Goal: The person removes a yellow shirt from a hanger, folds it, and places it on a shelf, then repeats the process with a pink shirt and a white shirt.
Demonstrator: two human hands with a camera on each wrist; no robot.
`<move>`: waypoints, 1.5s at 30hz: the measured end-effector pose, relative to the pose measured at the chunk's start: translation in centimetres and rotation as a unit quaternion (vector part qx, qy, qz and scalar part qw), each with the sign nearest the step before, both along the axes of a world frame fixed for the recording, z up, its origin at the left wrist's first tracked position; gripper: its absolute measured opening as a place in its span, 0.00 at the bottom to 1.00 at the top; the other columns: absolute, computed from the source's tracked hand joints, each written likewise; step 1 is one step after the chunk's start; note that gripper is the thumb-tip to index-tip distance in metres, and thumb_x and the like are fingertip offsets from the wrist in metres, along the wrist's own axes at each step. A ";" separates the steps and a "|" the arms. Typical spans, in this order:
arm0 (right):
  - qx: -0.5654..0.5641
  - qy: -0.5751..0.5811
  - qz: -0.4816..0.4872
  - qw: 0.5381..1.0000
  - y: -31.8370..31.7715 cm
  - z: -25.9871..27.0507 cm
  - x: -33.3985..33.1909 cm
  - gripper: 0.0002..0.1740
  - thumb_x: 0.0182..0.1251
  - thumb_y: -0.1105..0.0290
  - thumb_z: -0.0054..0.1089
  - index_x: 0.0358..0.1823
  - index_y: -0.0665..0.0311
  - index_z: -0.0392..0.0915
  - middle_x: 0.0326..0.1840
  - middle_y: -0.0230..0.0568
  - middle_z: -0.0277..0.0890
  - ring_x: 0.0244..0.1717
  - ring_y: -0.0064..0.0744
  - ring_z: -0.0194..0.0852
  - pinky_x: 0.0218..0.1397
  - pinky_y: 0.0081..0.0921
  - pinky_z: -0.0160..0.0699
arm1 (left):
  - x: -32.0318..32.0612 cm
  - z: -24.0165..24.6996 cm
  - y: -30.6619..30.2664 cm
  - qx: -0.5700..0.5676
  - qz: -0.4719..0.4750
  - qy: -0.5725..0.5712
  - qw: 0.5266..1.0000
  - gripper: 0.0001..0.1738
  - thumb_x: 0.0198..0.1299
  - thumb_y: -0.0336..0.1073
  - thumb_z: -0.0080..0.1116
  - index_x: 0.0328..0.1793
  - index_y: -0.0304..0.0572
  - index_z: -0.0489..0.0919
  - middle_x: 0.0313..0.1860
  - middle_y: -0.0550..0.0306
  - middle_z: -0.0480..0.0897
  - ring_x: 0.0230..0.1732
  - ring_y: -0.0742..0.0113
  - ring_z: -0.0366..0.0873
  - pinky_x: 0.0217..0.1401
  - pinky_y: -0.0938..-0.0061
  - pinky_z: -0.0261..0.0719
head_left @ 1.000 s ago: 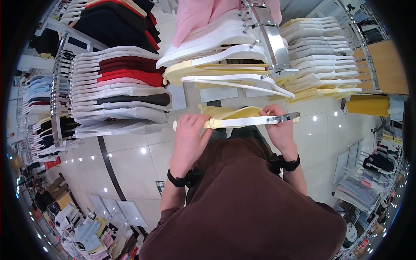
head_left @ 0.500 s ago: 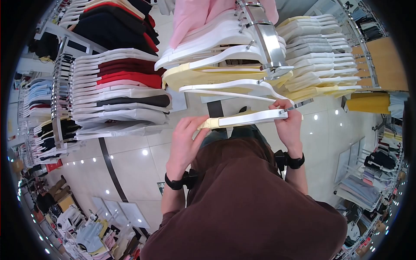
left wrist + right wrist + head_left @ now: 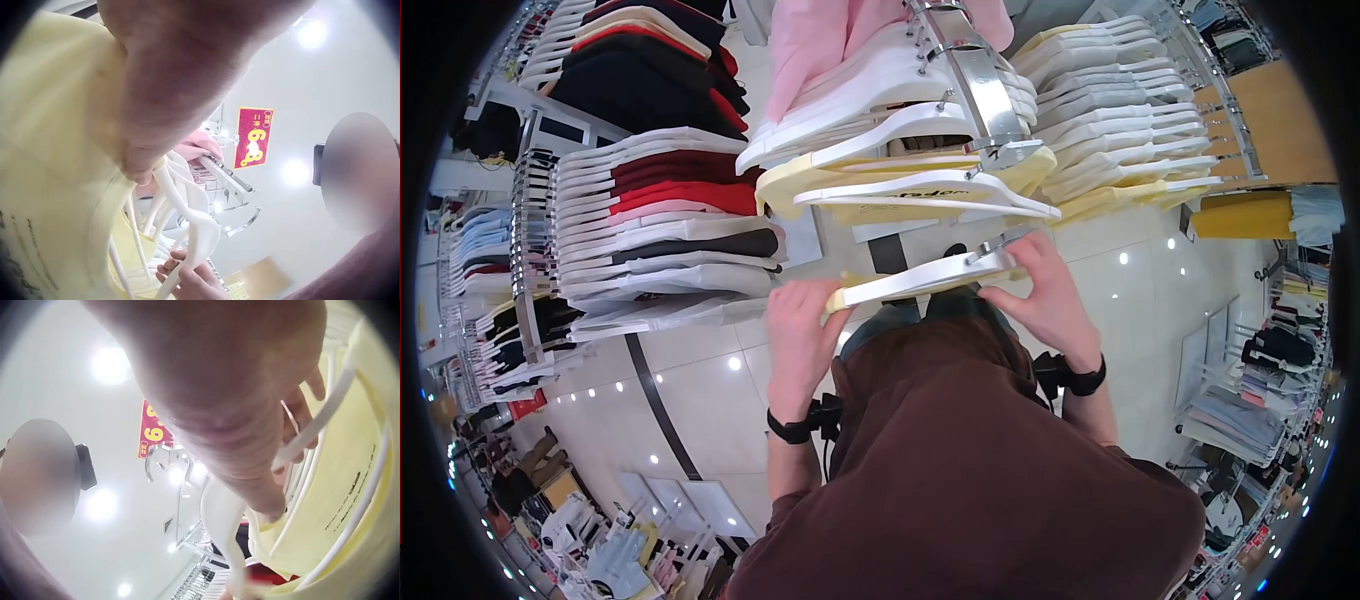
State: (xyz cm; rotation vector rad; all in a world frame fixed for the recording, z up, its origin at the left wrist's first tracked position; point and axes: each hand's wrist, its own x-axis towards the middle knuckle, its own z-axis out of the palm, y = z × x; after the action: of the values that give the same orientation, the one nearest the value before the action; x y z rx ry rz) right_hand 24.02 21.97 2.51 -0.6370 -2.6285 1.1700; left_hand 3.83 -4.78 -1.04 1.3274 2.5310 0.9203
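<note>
A white hanger (image 3: 925, 276) bears a yellow shirt (image 3: 56, 119) in front of the person's waist, tilted up toward its right end. My left hand (image 3: 798, 325) pinches the shirt's shoulder over the hanger's left end, thumb in front. At the other end, my right hand (image 3: 1055, 310) has its thumb spread away from the fingers, fingertips right at the hanger beside its metal hook (image 3: 1003, 243). In the right wrist view, white hanger bars cross in front of the right fingers (image 3: 297, 419). Just beyond hangs a bare-looking white hanger (image 3: 920, 187) before another yellow shirt (image 3: 785, 190) with dark lettering.
A chrome rail (image 3: 980, 85) holds white hangers and a pink garment (image 3: 825, 50). Racks of hung clothes stand left, with red garments (image 3: 665, 195), and right, with pale shirts (image 3: 1135, 120). Pale floor tiles (image 3: 700, 365) lie below. A red price sign (image 3: 253, 137) hangs overhead.
The right hand has loosened from its grip by the hook, its thumb coming away. The hanger's right end has shifted left and tilted up; the left hand keeps its pinch.
</note>
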 end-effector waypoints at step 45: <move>0.147 -0.039 -0.014 0.988 3.3 -3.8 1.2 0.12 0.62 0.71 0.64 0.42 0.67 0.72 0.40 0.52 0.74 0.46 0.59 0.73 0.52 0.47 0.75 | -0.2 2.0 1.4 0.050 -0.019 0.058 0.997 0.13 0.56 0.36 0.77 0.44 0.45 0.85 0.37 0.58 0.83 0.44 0.53 0.79 0.55 0.59 0.73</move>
State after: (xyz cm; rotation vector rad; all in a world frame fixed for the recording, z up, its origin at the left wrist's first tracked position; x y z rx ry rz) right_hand 25.24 25.25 -1.32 -0.6676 -2.7698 0.7414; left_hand 3.59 -3.39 1.00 1.4924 2.5651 1.0023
